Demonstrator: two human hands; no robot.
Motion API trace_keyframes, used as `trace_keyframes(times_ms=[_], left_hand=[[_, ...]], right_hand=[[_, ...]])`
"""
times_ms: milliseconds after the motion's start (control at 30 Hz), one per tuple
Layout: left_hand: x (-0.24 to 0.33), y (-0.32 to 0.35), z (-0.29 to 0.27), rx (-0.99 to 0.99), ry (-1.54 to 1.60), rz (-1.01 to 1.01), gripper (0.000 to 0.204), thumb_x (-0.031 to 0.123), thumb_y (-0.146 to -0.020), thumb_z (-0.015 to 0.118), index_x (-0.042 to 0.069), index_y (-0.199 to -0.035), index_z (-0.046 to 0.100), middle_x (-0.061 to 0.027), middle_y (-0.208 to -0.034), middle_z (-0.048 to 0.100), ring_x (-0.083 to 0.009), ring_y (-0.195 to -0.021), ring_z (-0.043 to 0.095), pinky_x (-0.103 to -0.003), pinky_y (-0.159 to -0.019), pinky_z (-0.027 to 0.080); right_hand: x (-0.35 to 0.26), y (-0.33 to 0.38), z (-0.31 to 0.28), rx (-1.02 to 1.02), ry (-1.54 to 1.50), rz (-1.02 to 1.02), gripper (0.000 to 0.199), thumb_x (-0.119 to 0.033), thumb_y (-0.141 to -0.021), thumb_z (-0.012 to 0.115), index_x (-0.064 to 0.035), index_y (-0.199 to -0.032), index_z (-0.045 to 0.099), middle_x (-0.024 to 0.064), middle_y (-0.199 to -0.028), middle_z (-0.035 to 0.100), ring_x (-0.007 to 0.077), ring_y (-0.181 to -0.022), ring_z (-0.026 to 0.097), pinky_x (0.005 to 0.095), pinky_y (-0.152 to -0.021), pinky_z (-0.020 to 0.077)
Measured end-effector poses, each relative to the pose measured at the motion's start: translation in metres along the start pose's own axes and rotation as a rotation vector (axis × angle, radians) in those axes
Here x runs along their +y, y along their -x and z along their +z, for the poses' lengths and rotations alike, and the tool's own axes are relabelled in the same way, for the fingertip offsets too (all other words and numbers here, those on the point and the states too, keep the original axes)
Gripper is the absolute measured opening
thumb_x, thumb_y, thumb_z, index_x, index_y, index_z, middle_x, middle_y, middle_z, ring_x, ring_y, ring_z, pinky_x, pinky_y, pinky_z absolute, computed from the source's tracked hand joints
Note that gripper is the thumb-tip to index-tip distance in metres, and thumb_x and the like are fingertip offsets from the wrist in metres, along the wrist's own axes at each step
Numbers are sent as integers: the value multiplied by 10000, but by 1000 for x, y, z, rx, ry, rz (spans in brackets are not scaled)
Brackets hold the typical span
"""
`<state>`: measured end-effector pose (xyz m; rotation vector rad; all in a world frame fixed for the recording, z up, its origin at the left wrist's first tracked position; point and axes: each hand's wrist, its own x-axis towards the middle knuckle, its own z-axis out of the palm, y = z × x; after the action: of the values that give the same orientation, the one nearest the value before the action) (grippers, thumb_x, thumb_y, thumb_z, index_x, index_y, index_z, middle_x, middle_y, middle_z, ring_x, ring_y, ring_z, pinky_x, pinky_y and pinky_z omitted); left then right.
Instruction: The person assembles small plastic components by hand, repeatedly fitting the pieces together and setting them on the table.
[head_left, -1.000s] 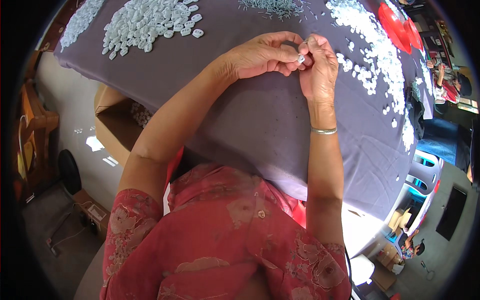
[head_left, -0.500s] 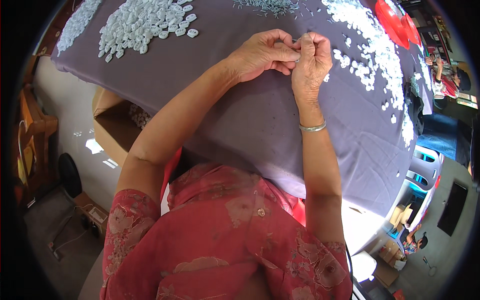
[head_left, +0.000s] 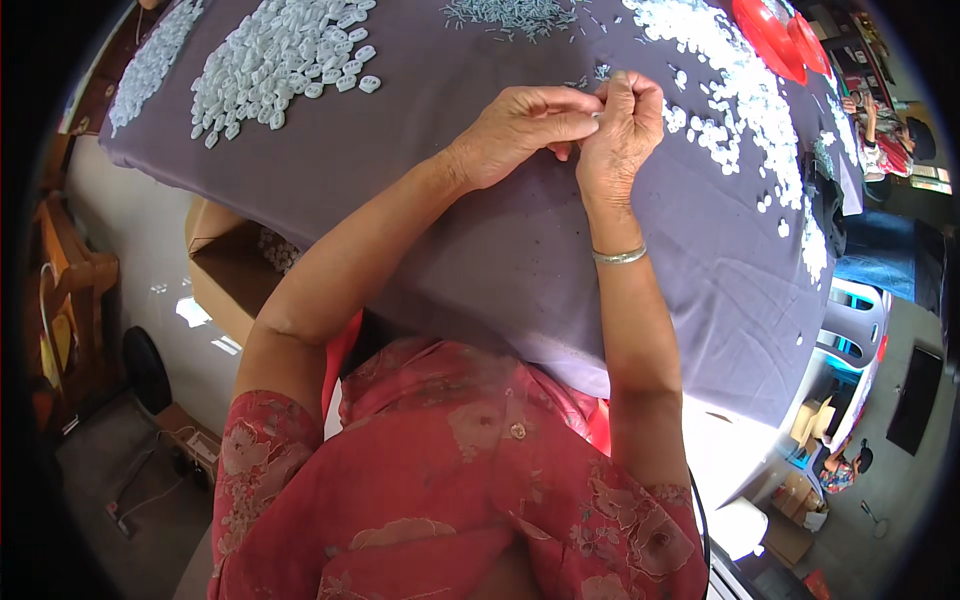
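My left hand and my right hand meet over the purple-grey tablecloth, fingertips touching. A small white piece shows between them, mostly covered by the fingers. The left thumb and forefinger pinch it from one side, and the right thumb and bent fingers close on it from the other. Just beyond the fingertips lies a little cluster of grey screw-like pins. A larger heap of such pins is at the far edge. White oval plastic pieces are heaped at the far left.
Another white heap lies along the left table edge. Small white parts spread down the right side, near red bowls. An open cardboard box stands below the table's left edge. Other people are at the far right.
The left fingers have straightened from a curled hold into a flatter pinch against the right hand. The hands sit slightly lower relative to the table, uncovering the grey pins beyond them.
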<state>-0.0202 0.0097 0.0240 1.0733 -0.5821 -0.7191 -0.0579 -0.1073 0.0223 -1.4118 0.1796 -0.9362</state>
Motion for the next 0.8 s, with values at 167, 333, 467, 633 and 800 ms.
trace_keyframes(times_ms=[167, 333, 467, 633, 800], left_hand=[[-5, -2, -2, -10, 8, -13, 250, 176, -870, 638, 16, -1061, 649, -26, -890, 630, -86, -716, 552, -238, -655, 464], [-7, -5, -4, 34, 95, -62, 231, 164, -883, 617, -3, -1041, 636, -43, -900, 627, -113, -794, 588, -243, -692, 494], [-5, -8, -10, 128, -69, 63, 218, 187, -874, 633, 12, -1003, 647, -31, -860, 632, -94, -746, 584, -232, -679, 491], [-8, -9, -16, 163, -187, 98, 176, 148, -868, 632, 9, -977, 649, -42, -839, 644, -91, -734, 599, -218, -629, 490], [-8, -10, -17, 144, -200, 108, 166, 109, -879, 608, -5, -996, 637, -61, -901, 653, -121, -810, 635, -231, -657, 504]], right_hand=[[2, 3, 5, 13, -53, 2, 101, -110, -920, 534, -42, -849, 512, 21, -746, 543, 71, -647, 483, 193, -581, 411], [7, 5, 6, 25, -27, 8, 101, -124, -920, 544, -46, -859, 529, 21, -759, 553, 73, -646, 488, 219, -590, 428], [-4, -2, -7, -91, -31, 107, 97, -130, -917, 558, -46, -867, 556, 15, -776, 568, 63, -631, 469, 204, -578, 409], [-9, -14, -22, -280, 50, 201, 93, -142, -910, 585, -52, -890, 593, -10, -742, 553, 60, -635, 454, 194, -575, 394], [-6, -14, -24, -378, 153, 190, 113, -151, -903, 604, -39, -888, 600, -24, -724, 533, 58, -620, 451, 196, -569, 390]])
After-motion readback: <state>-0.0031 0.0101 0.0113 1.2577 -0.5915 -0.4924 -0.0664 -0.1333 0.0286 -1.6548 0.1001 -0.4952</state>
